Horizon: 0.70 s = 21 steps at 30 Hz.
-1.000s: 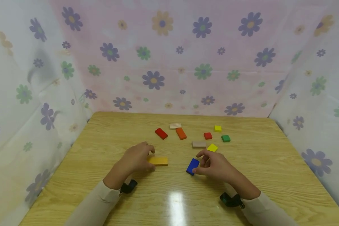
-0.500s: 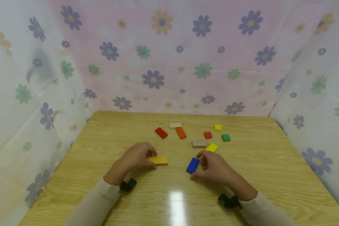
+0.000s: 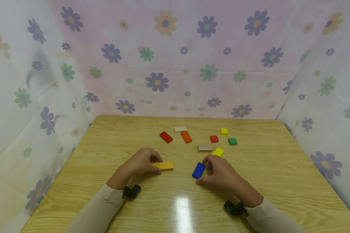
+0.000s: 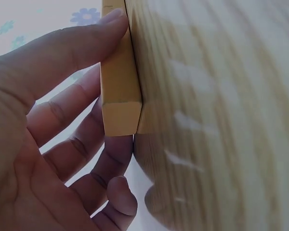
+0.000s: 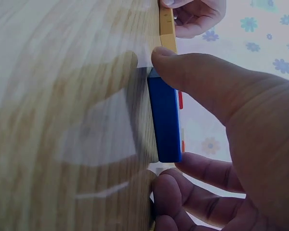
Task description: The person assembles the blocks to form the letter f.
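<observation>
"Looking from the head?"

"Left hand [image 3: 144, 160] pinches an oblong amber block [image 3: 165, 166]; at its three o'clock, right hand [image 3: 222, 172] pinches an oblong blue block [image 3: 199, 170] on the desk [image 3: 151, 204]."

"Left wrist?"

"Amber block between thumb [image 4: 79, 50] and fingers [image 4: 58, 111]."

"Right wrist?"

"Blue block, thumb at its twelve o'clock."
</observation>
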Available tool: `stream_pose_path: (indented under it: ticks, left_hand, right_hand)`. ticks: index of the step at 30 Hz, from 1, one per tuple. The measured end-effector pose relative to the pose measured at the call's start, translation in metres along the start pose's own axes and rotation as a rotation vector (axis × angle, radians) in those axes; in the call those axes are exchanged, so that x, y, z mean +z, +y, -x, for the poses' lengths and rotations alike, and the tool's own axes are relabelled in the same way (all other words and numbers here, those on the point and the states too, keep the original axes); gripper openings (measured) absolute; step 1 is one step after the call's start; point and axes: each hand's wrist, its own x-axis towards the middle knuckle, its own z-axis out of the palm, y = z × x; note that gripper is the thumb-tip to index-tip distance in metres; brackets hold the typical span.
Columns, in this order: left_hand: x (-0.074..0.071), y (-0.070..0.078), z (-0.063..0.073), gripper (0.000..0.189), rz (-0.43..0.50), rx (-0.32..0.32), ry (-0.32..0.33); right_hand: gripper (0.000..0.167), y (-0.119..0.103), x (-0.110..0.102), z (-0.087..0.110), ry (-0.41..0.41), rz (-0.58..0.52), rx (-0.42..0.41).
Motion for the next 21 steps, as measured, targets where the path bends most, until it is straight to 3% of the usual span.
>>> stream_pose_path:
  ticks: [15, 21]
  left_hand:
    - [0.0008, 0.0018, 0.0003, 0.030, -0.053, 0.039, 0.053]
    - [0.0009, 0.0046, 0.0011, 0.029, -0.039, 0.015, 0.060]
  right_hand:
    - [0.062, -0.0019, 0.0011, 0.0033, 0.032, 0.005, -0.023]
    - [0.060, -0.0013, 0.0017, 0.0028, 0.031, -0.012, -0.021]
